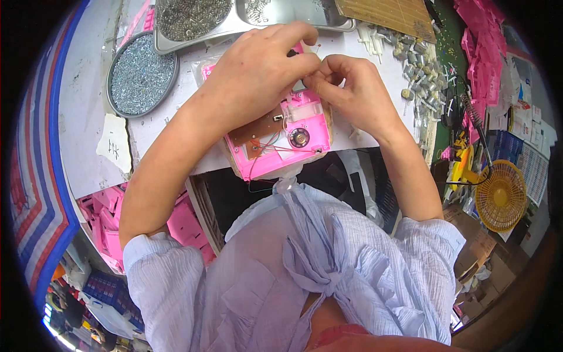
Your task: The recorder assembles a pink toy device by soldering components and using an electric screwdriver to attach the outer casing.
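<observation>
Centrally in the upper frame, the left hand (258,70) and right hand (352,94) pinch with narrowed fingertips over the open pink plastic casing (293,138) with its brown circuit board (255,132)

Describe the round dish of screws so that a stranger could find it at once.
Start at the white worktable and look to the far left, beyond the left hand. The round dish is circular and dark-rimmed; the metal tray beside it is rectangular.

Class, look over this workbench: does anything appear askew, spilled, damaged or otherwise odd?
Small grey metal parts lie scattered loose across the white table at the right, outside any tray. Thin red wires trail loose from the open pink plastic casing under both hands.
</observation>
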Demonstrator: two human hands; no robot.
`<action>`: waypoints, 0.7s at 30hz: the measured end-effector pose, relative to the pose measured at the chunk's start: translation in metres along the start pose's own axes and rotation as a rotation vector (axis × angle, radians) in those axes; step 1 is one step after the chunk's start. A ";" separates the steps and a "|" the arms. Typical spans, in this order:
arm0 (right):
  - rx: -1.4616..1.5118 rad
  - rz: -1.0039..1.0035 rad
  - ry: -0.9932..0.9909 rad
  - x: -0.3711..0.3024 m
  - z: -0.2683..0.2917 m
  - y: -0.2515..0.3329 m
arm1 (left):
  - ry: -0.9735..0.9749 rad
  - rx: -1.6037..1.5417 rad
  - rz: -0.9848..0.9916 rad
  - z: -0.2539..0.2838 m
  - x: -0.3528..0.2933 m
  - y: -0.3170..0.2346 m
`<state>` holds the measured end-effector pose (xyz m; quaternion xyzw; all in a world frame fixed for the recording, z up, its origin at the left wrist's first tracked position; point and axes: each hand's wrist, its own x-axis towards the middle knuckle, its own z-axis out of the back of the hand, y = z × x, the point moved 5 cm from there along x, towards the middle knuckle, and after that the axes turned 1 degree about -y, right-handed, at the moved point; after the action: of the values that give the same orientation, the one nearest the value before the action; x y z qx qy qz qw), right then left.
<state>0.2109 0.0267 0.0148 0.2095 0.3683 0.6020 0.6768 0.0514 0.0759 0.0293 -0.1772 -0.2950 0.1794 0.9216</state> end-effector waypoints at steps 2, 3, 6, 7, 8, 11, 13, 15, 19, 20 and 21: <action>0.075 0.013 -0.006 -0.005 0.002 -0.002 | 0.026 -0.022 0.013 0.002 0.008 -0.002; 0.131 0.042 0.000 -0.012 0.000 -0.005 | 0.056 -0.031 0.021 0.003 0.008 -0.003; 0.258 0.143 -0.092 -0.034 0.036 -0.017 | 0.068 -0.017 0.041 -0.004 0.014 -0.002; 0.221 0.108 -0.154 -0.033 0.060 -0.026 | 0.083 0.033 0.060 0.002 0.013 -0.004; 0.193 0.072 -0.209 -0.034 0.082 -0.034 | 0.102 0.003 0.086 0.005 0.011 -0.006; -0.128 0.156 -0.718 -0.012 0.193 -0.078 | 0.143 -0.012 0.078 0.006 0.019 -0.012; -0.226 0.051 -0.906 0.030 0.265 -0.122 | 0.144 -0.006 0.136 0.019 0.016 -0.016; -0.530 -0.222 -0.982 0.063 0.334 -0.177 | 0.134 0.004 0.163 0.025 0.010 -0.021; -0.834 -0.767 -0.673 0.083 0.403 -0.272 | 0.061 -0.002 0.304 0.046 -0.032 -0.025; -0.916 -0.805 -0.510 0.092 0.403 -0.291 | 0.020 0.043 0.315 0.054 -0.044 -0.028; -0.802 -0.794 -0.598 0.097 0.392 -0.303 | 0.042 0.069 0.367 0.064 -0.060 -0.030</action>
<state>0.7062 0.1264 0.0218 -0.0537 -0.0408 0.3119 0.9477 -0.0267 0.0377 0.0621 -0.1998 -0.2322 0.3508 0.8849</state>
